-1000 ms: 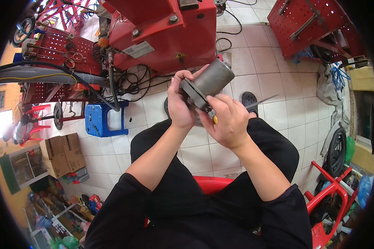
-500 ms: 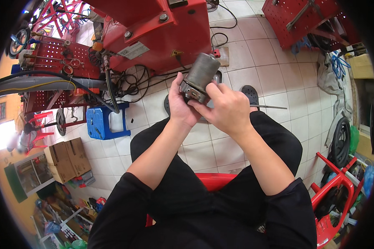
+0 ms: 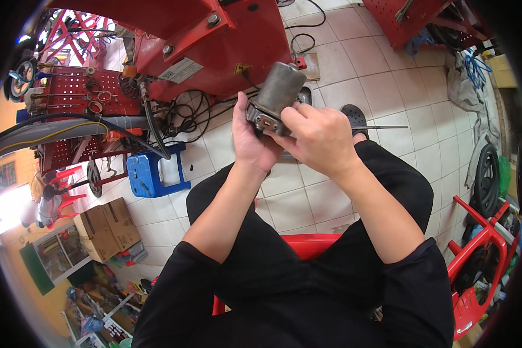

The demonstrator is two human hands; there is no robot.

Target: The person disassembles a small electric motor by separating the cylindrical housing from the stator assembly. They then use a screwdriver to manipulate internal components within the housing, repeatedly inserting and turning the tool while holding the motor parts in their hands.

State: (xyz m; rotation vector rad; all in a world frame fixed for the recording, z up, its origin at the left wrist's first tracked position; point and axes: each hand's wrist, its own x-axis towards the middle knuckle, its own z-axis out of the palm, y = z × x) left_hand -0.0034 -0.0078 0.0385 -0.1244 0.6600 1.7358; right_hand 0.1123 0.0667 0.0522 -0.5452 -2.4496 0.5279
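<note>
A grey, worn metal motor [image 3: 280, 87] with a cylindrical body is held tilted above my knees. Its flanged end, with small bolts and an opening, faces down toward me. My left hand [image 3: 253, 144] is closed around that lower end, cradling it from beneath, with the thumb up along its left side. From the right, my right hand [image 3: 322, 139] has its fingers curled and pressed against the flange, the thumb below. Whether a small part sits between those fingertips is hidden.
Ahead stands a red machine base [image 3: 214, 55] with black cables [image 3: 194, 116] on the tiles. A blue stool [image 3: 151, 174] and cardboard boxes [image 3: 107, 229] are to the left. A thin metal rod [image 3: 383, 127] is near my right shoe [image 3: 354, 116]. A red chair [image 3: 481, 272] lies at right.
The view has shifted slightly. Both hands still hold the motor, which is turned a little so its flanged end shows more; the right fingers have curled further.
</note>
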